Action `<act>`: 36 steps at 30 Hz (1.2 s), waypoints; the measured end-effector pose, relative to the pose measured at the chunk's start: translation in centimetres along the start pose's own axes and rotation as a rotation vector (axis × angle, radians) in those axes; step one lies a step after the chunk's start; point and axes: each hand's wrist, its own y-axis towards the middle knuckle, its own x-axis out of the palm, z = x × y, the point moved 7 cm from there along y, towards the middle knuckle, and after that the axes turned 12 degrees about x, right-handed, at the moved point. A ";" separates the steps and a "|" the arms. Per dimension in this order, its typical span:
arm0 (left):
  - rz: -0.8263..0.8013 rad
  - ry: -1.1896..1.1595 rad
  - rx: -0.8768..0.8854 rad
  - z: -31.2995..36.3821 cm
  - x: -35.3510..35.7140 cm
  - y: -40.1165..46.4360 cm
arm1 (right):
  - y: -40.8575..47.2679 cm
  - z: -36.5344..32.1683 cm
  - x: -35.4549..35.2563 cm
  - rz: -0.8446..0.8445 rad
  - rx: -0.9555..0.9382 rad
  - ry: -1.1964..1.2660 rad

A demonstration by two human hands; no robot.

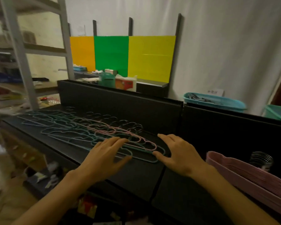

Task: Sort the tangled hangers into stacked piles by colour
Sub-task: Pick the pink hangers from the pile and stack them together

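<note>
A tangle of thin wire hangers lies spread across the black table (136, 176). Teal hangers (58, 130) make up most of it, with a few pink hangers (113, 129) lying on top in the middle. My left hand (107, 155) rests flat on the near end of the tangle, fingers spread over teal wires. My right hand (180, 155) hovers open just right of the tangle, its thumb touching the end of a teal hanger. A neat stack of pink hangers (250, 179) sits at the right, its dark hooks sticking up.
A black partition (120, 101) runs behind the table. Behind it stand orange, green and yellow panels (112, 54) and small boxes (125, 83). A teal basket (217, 103) with clips sits at the back right. A grey metal shelf (19, 54) stands at the left.
</note>
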 end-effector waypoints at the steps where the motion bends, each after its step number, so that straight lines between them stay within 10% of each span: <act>1: -0.011 -0.004 -0.015 -1.5 -0.4 -1.1 | 0.6 -1.8 0.6 -0.006 -0.015 -0.002; 14: -0.024 0.005 -0.169 -23.7 -7.2 -14.9 | 7.9 -22.1 9.9 -0.103 0.021 -0.002; 36: -0.185 -0.174 0.156 -36.9 1.2 1.7 | 17.0 -13.3 14.4 -0.245 0.550 -0.084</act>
